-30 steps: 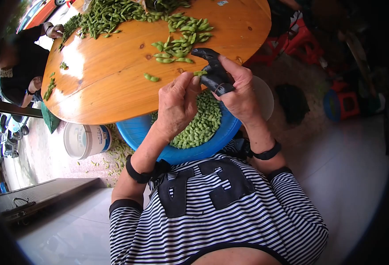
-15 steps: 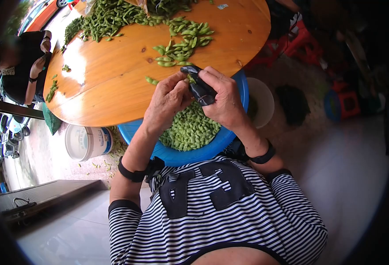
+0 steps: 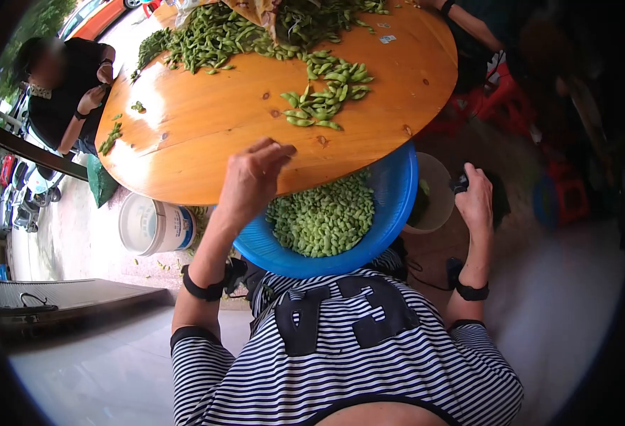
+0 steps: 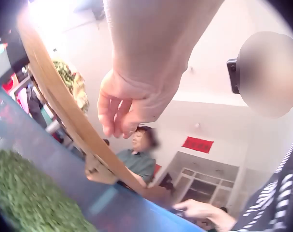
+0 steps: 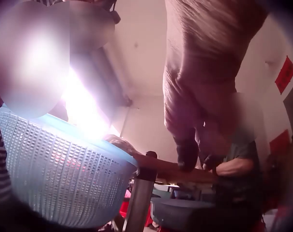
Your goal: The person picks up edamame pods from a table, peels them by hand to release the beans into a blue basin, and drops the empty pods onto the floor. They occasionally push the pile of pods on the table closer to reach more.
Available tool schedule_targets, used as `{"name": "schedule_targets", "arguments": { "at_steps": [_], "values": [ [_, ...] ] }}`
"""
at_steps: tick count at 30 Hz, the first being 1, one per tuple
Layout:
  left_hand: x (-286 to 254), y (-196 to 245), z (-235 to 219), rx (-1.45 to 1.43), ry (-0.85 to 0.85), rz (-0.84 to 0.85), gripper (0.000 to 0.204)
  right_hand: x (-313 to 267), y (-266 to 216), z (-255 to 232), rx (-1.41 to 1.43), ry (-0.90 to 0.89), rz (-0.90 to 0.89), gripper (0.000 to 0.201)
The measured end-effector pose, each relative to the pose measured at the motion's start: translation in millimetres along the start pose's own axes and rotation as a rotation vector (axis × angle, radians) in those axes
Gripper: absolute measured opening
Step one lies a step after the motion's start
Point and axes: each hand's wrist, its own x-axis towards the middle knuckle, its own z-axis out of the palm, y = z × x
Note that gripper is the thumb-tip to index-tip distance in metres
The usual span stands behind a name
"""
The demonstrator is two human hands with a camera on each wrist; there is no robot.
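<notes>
Over the near edge of the wooden table (image 3: 206,145), my left hand (image 3: 251,179) reaches in with its fingers loosely bent. The left wrist view shows those fingers (image 4: 118,121) hanging down, with nothing visible between them. My right hand (image 3: 474,200) is out to the right, beside the white bucket (image 3: 437,213). Black covering wraps part of its fingers, and no pod shows in it. In the right wrist view this hand (image 5: 199,116) points downward. Shelled green beans (image 3: 323,220) fill the blue basket (image 3: 396,192) in front of my body. Green pods (image 3: 327,92) lie beyond my left hand.
A big heap of pods (image 3: 216,39) covers the far side of the table. Another white bucket (image 3: 142,226) stands at the left on the floor. One person (image 3: 78,78) sits at the table's left, and another's arm (image 3: 472,27) shows at the far right.
My hands were together over the basket, working a pod. Now they are apart: the right has swung out right, the left toward the table, where the lone pod no longer shows.
</notes>
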Motion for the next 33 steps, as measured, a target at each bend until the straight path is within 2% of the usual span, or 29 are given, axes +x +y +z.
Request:
{"name": "schedule_targets", "arguments": {
  "at_steps": [2,4,5,6,8,10,11,12,14,15,20,26,31,33],
  "values": [
    [13.2,-31.6,-10.0,0.157,0.019,0.005,0.015,-1.2,2.1,-3.3,0.009,-0.001,0.055,0.044],
    [19.6,-40.5,-10.6,0.168,-0.056,0.017,0.013,-2.6,-4.3,-9.9,0.205,0.031,0.019,0.045],
    [20.3,-41.4,-9.8,0.168,-0.058,0.021,0.013,-2.8,-12.4,-10.2,0.257,0.084,-0.098,0.044],
    [21.4,-39.7,-8.8,0.201,-0.056,0.048,0.012,-0.5,-20.5,-5.2,0.407,0.063,-0.145,0.042],
    [21.9,-27.2,-4.7,0.233,-0.056,0.080,0.010,0.8,-56.1,-8.5,0.738,-0.067,-0.275,0.041],
    [15.8,-0.2,3.2,-0.149,-0.122,-0.267,0.012,-5.0,-94.9,-6.9,0.973,-0.266,-0.289,0.041],
    [10.2,-2.7,8.5,-0.341,-0.165,-0.291,0.013,-9.0,-112.5,-4.1,1.027,-0.319,-0.281,0.041],
    [6.6,2.2,13.8,-0.347,-0.170,-0.288,0.013,-11.8,-126.2,-0.2,1.079,-0.374,-0.275,0.041],
    [2.9,16.4,28.8,-0.747,-0.163,-0.316,0.014,-14.5,-138.6,15.8,1.246,-0.468,-0.296,0.038],
    [2.4,19.6,33.7,-0.750,-0.144,-0.295,0.016,-17.1,-146.5,5.4,1.354,-0.568,-0.190,0.036],
    [-0.9,19.7,45.2,-0.729,-0.142,-0.352,0.015,-17.6,-144.8,4.5,1.300,-0.626,-0.119,0.033],
    [-1.9,25.9,47.2,-0.698,-0.133,-0.375,0.013,-19.1,-138.2,17.0,1.300,-0.540,-0.149,0.034],
    [-2.6,21.8,49.9,-0.648,-0.145,-0.389,0.014,-18.3,-137.7,11.4,1.352,-0.654,-0.156,0.039],
    [-3.4,21.1,51.8,-0.726,-0.136,-0.405,0.010,-17.9,-136.0,15.0,1.396,-0.637,-0.163,0.038]
  ]
}}
